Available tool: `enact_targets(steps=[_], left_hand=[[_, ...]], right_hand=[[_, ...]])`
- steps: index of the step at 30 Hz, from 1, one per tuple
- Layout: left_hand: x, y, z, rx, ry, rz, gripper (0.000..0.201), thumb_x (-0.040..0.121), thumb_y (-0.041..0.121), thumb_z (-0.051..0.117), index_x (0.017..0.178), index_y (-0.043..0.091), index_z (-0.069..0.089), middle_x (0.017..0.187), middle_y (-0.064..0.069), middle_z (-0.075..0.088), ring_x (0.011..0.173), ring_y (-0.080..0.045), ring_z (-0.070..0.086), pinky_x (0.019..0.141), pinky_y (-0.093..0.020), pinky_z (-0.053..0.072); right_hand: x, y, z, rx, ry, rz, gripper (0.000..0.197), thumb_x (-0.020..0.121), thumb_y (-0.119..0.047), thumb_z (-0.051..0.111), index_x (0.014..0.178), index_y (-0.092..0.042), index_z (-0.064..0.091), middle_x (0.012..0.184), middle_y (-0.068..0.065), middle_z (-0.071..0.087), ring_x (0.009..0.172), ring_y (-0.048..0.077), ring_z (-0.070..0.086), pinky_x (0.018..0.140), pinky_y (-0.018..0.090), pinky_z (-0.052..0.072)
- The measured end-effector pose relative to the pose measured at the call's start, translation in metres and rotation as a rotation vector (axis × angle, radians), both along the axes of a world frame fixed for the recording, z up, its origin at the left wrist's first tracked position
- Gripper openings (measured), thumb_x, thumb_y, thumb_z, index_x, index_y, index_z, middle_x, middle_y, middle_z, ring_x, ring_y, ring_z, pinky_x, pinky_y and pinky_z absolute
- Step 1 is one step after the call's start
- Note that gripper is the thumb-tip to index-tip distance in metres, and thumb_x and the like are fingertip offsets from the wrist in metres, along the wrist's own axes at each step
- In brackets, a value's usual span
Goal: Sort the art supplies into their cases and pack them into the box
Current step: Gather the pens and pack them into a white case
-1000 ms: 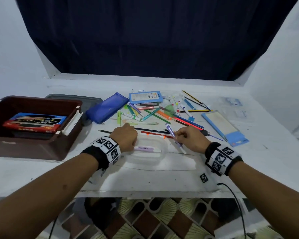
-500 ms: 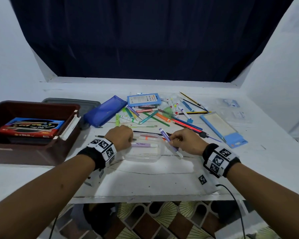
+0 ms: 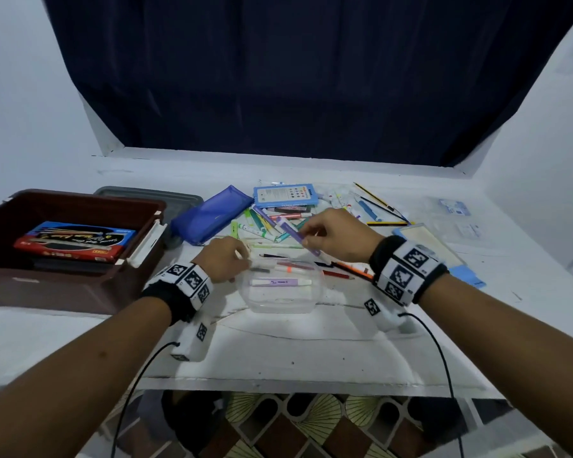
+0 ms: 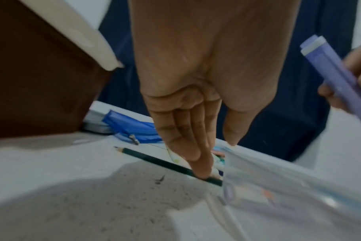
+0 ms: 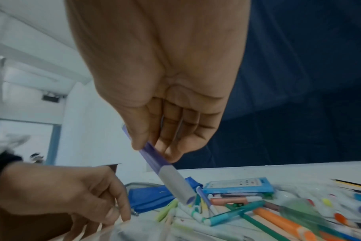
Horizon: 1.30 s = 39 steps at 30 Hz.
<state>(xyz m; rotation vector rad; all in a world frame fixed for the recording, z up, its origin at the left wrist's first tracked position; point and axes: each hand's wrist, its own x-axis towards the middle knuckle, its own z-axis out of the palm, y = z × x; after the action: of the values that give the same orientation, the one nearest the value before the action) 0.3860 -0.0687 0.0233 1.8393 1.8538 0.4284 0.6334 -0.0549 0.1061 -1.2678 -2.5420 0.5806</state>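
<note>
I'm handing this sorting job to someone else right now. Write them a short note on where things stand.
Right hand pinches a purple marker, lifted above the clear case. Left hand holds the case's left edge, one fingertip on a dark green pencil.
Done: a purple and an orange-banded marker lie in the clear case; a red and blue pack sits in the brown box.
Left: case the held marker, sort the loose pile behind, pack all cases.
</note>
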Motion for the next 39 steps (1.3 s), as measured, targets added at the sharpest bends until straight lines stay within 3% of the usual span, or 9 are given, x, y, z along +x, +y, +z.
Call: enact_targets(steps=[2, 5, 8, 12, 16, 19, 22, 29, 39], left_hand=[[-0.009, -0.004, -0.001, -0.111, -0.116, 0.053, 0.018, 0.093, 0.020, 0.060, 0.088, 0.005, 0.068, 0.075, -0.007, 0.072, 0.058, -0.020, 0.068, 0.049, -0.025, 0.050], [-0.014, -0.014, -0.002, -0.273, -0.274, 0.079, 0.027, 0.095, 0.018, 0.058, 0.077, 0.001, 0.068, 0.069, -0.009, 0.073, 0.062, -0.025, 0.071, 0.049, -0.025, 0.050], [-0.011, -0.019, -0.004, -0.303, -0.393, 0.114, 0.025, 0.096, 0.014, 0.057, 0.076, 0.001, 0.064, 0.064, -0.010, 0.071, 0.064, -0.026, 0.071, 0.046, -0.024, 0.049], [-0.008, -0.020, -0.007, -0.308, -0.442, 0.157, 0.021, 0.095, 0.009, 0.055, 0.078, 0.000, 0.063, 0.063, -0.013, 0.071, 0.062, -0.026, 0.071, 0.047, -0.025, 0.051], [-0.009, -0.020, -0.010, -0.319, -0.515, 0.192, 0.020, 0.096, 0.009, 0.055, 0.082, -0.002, 0.063, 0.068, -0.020, 0.071, 0.060, -0.026, 0.070, 0.054, -0.028, 0.056], [-0.009, -0.021, -0.012, -0.316, -0.568, 0.216, 0.017, 0.097, 0.009, 0.054, 0.089, -0.003, 0.064, 0.070, -0.020, 0.072, 0.067, -0.030, 0.071, 0.057, -0.029, 0.057], [-0.009, -0.022, -0.012, -0.317, -0.573, 0.214, 0.017, 0.097, 0.010, 0.054, 0.094, -0.004, 0.064, 0.071, -0.019, 0.072, 0.069, -0.030, 0.071, 0.055, -0.028, 0.056], [-0.008, -0.020, -0.012, -0.299, -0.597, 0.195, 0.015, 0.097, 0.005, 0.053, 0.088, -0.004, 0.061, 0.060, -0.017, 0.068, 0.056, -0.027, 0.068, 0.047, -0.025, 0.053], [-0.011, -0.020, -0.017, -0.281, -0.608, 0.178, 0.014, 0.095, 0.003, 0.054, 0.089, -0.006, 0.062, 0.062, -0.018, 0.068, 0.064, -0.033, 0.068, 0.057, -0.032, 0.055]], right_hand=[[-0.023, 0.001, 0.001, 0.035, -0.091, 0.065, 0.020, 0.093, -0.022, 0.062, 0.107, -0.014, 0.074, 0.093, -0.005, 0.068, 0.084, 0.013, 0.060, 0.074, 0.025, 0.045], [-0.053, 0.003, -0.014, 0.019, -0.302, 0.118, 0.015, 0.090, -0.016, 0.064, 0.098, -0.010, 0.075, 0.092, 0.002, 0.073, 0.077, 0.017, 0.062, 0.069, 0.027, 0.048], [-0.072, 0.006, -0.032, -0.022, -0.520, 0.170, 0.013, 0.082, -0.005, 0.066, 0.072, -0.009, 0.073, 0.072, 0.008, 0.069, 0.063, 0.021, 0.059, 0.057, 0.026, 0.046], [-0.088, 0.006, -0.045, -0.060, -0.633, 0.204, 0.011, 0.078, -0.004, 0.069, 0.086, -0.005, 0.076, 0.080, 0.012, 0.071, 0.069, 0.025, 0.062, 0.060, 0.025, 0.047], [-0.095, 0.005, -0.052, -0.067, -0.737, 0.215, 0.013, 0.076, 0.002, 0.068, 0.069, -0.008, 0.067, 0.058, 0.005, 0.056, 0.052, 0.019, 0.050, 0.048, 0.020, 0.035], [-0.096, 0.007, -0.059, -0.054, -0.742, 0.206, 0.030, 0.074, 0.001, 0.070, 0.052, -0.012, 0.054, 0.053, 0.003, 0.053, 0.051, 0.019, 0.049, 0.046, 0.019, 0.033], [-0.094, 0.009, -0.060, -0.033, -0.716, 0.185, 0.007, 0.075, -0.002, 0.070, 0.073, -0.008, 0.069, 0.070, 0.009, 0.062, 0.066, 0.025, 0.057, 0.048, 0.019, 0.035], [-0.090, 0.014, -0.065, -0.051, -0.653, 0.148, 0.013, 0.076, 0.000, 0.068, 0.087, -0.005, 0.073, 0.090, 0.013, 0.071, 0.078, 0.025, 0.062, 0.050, 0.021, 0.038], [-0.090, 0.023, -0.070, -0.029, -0.529, 0.096, 0.010, 0.081, -0.003, 0.065, 0.078, 0.000, 0.075, 0.077, 0.018, 0.072, 0.072, 0.031, 0.067, 0.058, 0.027, 0.046]])
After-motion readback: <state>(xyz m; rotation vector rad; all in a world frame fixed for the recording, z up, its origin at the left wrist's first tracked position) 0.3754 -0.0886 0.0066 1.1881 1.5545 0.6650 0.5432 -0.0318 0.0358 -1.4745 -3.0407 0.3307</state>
